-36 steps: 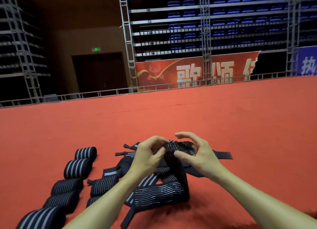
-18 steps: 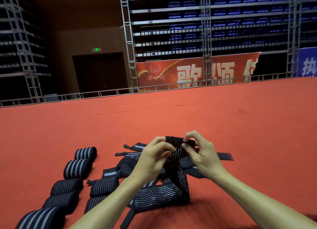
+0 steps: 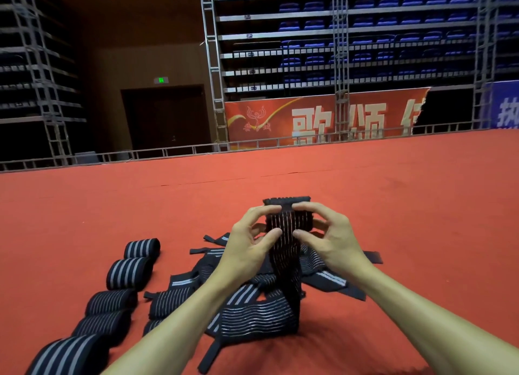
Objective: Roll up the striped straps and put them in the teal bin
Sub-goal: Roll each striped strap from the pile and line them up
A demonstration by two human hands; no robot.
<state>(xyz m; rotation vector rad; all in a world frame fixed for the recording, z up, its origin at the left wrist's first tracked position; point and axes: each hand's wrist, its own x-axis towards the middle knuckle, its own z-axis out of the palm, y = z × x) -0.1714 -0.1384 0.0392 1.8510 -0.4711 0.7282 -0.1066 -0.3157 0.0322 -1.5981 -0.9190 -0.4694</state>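
A black strap with thin white stripes (image 3: 286, 223) is held up above the red carpet, its top end folded over. My left hand (image 3: 250, 245) pinches its left edge and my right hand (image 3: 331, 237) pinches its right edge. The strap's tail hangs down into a loose pile of unrolled striped straps (image 3: 252, 313) right below my hands. Several rolled striped straps (image 3: 129, 272) lie in a curved row at the left. No teal bin is in view.
Red carpet (image 3: 407, 206) stretches ahead and to the right. A low metal rail (image 3: 168, 151) marks its far edge, with scaffolding, a red banner and blue seats beyond it.
Both hands have lifted the strap's end higher off the pile, and its tail now hangs stretched below them. The rolled straps at the left have not moved.
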